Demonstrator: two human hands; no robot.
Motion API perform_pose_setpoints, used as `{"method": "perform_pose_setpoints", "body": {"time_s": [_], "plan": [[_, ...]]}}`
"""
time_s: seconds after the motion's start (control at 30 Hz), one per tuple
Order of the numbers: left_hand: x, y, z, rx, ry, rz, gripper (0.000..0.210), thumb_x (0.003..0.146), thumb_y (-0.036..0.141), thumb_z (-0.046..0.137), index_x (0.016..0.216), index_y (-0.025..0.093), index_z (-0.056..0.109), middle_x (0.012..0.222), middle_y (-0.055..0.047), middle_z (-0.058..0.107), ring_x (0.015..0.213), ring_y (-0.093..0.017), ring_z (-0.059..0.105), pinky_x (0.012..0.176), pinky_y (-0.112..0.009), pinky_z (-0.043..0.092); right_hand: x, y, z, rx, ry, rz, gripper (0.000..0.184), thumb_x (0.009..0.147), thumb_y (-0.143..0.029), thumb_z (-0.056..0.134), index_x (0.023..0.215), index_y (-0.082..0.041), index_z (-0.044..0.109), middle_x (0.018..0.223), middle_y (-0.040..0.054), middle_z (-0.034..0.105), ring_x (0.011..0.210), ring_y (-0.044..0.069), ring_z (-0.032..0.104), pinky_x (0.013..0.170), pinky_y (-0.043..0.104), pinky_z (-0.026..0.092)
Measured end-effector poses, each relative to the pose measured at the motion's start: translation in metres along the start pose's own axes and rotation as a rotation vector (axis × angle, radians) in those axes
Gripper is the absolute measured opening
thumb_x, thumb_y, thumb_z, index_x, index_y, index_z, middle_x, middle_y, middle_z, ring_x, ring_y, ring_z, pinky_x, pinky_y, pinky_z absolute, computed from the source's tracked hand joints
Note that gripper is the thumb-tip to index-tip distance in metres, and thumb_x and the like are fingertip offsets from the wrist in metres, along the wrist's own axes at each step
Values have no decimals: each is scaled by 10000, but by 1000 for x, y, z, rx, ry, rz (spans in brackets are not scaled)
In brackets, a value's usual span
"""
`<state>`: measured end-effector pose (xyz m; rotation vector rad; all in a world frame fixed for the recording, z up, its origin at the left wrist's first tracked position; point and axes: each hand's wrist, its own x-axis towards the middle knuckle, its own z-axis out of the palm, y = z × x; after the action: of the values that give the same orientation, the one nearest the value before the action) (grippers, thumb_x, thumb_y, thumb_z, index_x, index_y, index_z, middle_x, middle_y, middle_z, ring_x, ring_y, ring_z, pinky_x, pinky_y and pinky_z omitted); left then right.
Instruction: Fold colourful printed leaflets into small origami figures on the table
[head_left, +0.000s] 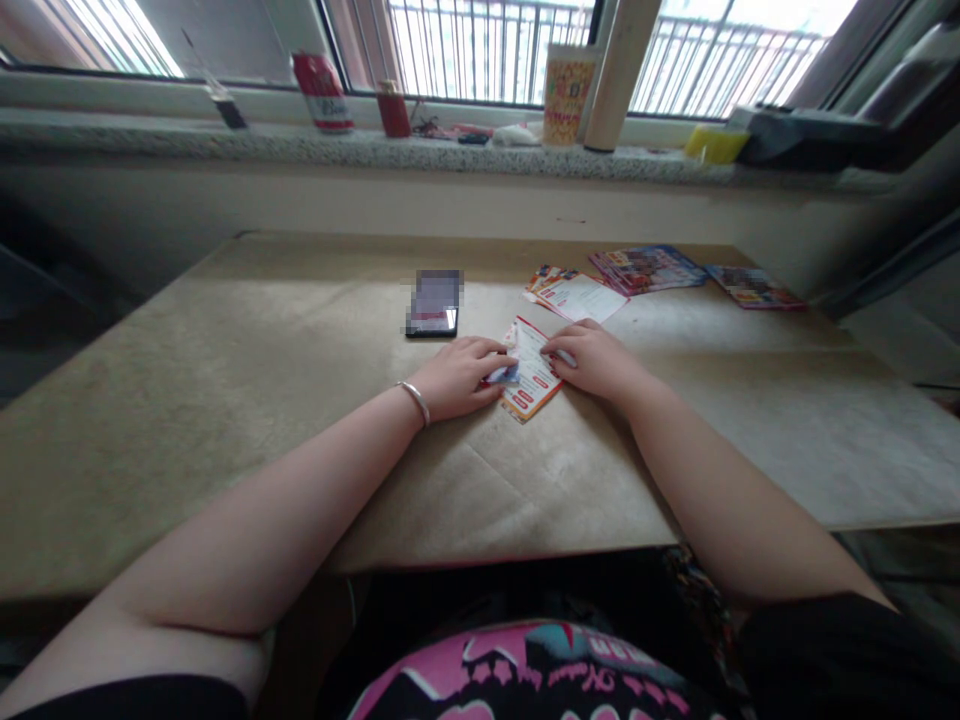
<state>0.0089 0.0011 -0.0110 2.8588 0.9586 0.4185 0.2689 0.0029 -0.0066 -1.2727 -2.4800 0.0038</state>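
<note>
Gently hold the card (535, 366) flat, left hand (459, 379) pinching the blue bit (508, 374) at its left, right hand (598, 360) half-curled at its right, grip unclear.

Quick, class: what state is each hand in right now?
Left hand: partly curled at a small bluish-white piece over the printed card; grip unclear.
Right hand: fingers curled at the card's right edge; holding or just resting, cannot be told.
</note>
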Motion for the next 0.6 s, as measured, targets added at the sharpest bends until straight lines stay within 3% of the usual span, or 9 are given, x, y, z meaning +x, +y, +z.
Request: {"method": "perform_pose_setpoints", "body": {"time_s": [0.17, 0.33, 0.5, 0.6], "plan": [[1, 1, 2, 24, 48, 120, 395, 926, 229, 507, 1294, 331, 611, 1473, -76, 446, 1333, -272, 438, 1114, -490, 366, 2, -2, 5, 7, 23, -5, 263, 850, -210, 567, 1048, -209, 741, 1095, 104, 709, 1075, 281, 580, 980, 463, 466], [2, 5, -1, 66, 76, 156, 301, 921, 228, 505, 1161, 261, 683, 1464, -104, 457, 1350, -292, 423, 1115, -492, 368, 4, -1, 8, 55, 3, -45, 282, 855, -204, 550, 1074, -164, 723, 1161, 105, 707, 1108, 266, 607, 1045, 454, 428], [2, 9, -9, 107, 124, 58, 268, 904, 301, 533, 1127, 202, 644, 1439, -119, 497, 1306, -296, 473, 1118, -543, 335, 4, 1, 8, 71, 12, -57, 278, 840, -189, 555, 1057, -200, 728, 1164, 81, 712, 1103, 253, 623, 1053, 460, 427], [2, 12, -13, 170, 215, -58, 249, 925, 300, 496, 1091, 207, 657, 1383, -100, 554, 1265, -289, 505, 1128, -550, 306, 3, 4, 8, 71, 11, -52, 281, 851, -215, 553, 1063, -204, 737, 1166, 86, 713, 1111, 253, 624, 1048, 453, 434]]}}
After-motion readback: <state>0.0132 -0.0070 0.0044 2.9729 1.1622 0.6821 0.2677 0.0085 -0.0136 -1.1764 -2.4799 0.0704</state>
